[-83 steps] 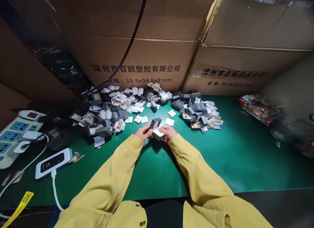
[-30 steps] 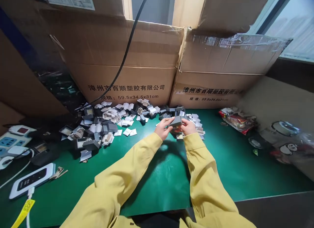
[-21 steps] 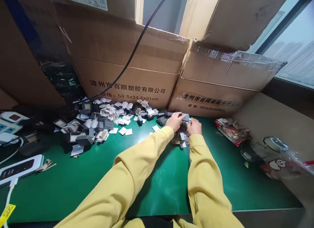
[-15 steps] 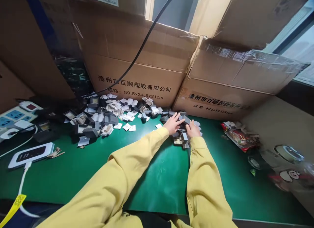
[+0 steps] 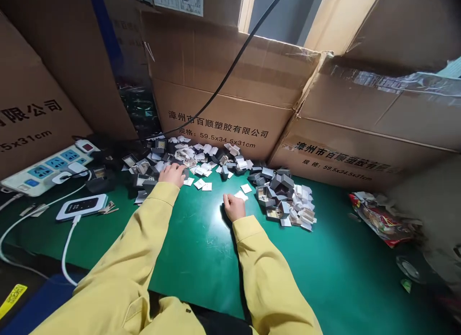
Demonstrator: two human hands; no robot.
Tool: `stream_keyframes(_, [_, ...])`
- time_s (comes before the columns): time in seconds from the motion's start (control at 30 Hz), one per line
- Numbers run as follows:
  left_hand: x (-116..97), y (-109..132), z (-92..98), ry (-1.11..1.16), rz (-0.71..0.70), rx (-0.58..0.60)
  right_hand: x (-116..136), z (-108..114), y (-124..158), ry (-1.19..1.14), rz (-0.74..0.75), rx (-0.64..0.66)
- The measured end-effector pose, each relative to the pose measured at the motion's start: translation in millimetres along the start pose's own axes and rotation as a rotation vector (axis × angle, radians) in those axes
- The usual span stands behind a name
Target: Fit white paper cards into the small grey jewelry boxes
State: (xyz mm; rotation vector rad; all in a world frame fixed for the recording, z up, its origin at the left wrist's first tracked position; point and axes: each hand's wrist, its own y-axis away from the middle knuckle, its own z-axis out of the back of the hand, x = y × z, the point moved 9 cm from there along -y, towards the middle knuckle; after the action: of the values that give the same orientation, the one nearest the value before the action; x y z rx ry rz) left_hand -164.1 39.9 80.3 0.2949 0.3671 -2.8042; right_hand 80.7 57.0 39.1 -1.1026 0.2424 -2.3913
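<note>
My left hand point(image 5: 172, 175) lies palm down over the left pile of small dark boxes point(image 5: 144, 182) and white folded cards point(image 5: 185, 154), its fingers bent forward and apart. Beside its fingertips is a dark box piece, and the tips themselves are partly hidden. My right hand point(image 5: 235, 208) rests on the green table with its fingers curled in, thumb side up. Just beyond it lies a white card point(image 5: 241, 195); whether anything is inside the fingers is hidden. To its right sits a second heap of dark boxes point(image 5: 281, 185) and white card inserts point(image 5: 301, 205), some boxes gaping.
Large cardboard cartons point(image 5: 223, 99) stand along the back, with a black cable point(image 5: 230, 68) hanging before them. At left are a power strip point(image 5: 46, 167) and a white device point(image 5: 82, 206) with cords. A red packet point(image 5: 378, 219) lies at right on the green table point(image 5: 201, 248).
Both hands have left the right heap. My left hand has moved to the left pile; my right hand has shifted left and curled on the table. The view has turned left.
</note>
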Motion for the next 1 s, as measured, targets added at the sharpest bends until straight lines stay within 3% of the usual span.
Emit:
stream_keyframes(0.1, [8.9,2.3,-8.1,-0.116,0.052,0.089,-1.6,-24.7,7.2,0.133,0.064,0.114])
stream_keyframes(0.23, [5.8,3.8,-7.5,-0.183,0.068,0.046,5.3,-32.3,16.6,0.239,0.163,0.167])
stream_keyframes(0.4, [7.3,3.3,-17.1,-0.196,0.031,0.028,-9.7,8.1,1.0,0.313,0.148,-0.138])
stream_keyframes(0.47, [8.6,3.0,-20.7,-0.177,0.031,0.030,-29.1,24.5,-8.6,0.346,0.075,-0.197])
stream_keyframes(0.53, [8.9,3.4,-18.0,-0.130,0.047,0.017,-50.2,33.8,-15.5,0.417,-0.029,-0.178])
stream_keyframes(0.67, [4.9,7.9,17.1,0.212,0.122,-0.176,-64.6,34.0,-15.9,0.516,-0.108,-0.068])
stream_keyframes(0.73, [1.6,12.6,29.6,0.648,0.180,-0.277,-66.1,31.4,-12.1,0.540,-0.147,-0.035])
stream_keyframes(0.77, [-3.1,14.8,27.3,0.915,0.208,-0.289,-68.1,29.8,-9.9,0.546,-0.178,-0.016])
stream_keyframes(0.8, [-10.8,17.1,16.2,1.224,0.255,-0.255,-70.8,28.5,-7.6,0.552,-0.208,0.007])
stream_keyframes(0.87, [-36.6,24.6,-9.6,1.407,0.316,-0.157,-76.0,27.7,-3.4,0.554,-0.248,0.042])
stream_keyframes(0.97, [-93.8,43.8,-72.6,1.655,0.389,0.228,-79.0,32.1,1.7,0.578,-0.251,0.067])
stream_keyframes(1.0, [-114.2,55.1,-97.7,1.787,0.484,0.434,-79.0,34.4,3.4,0.605,-0.251,0.073])
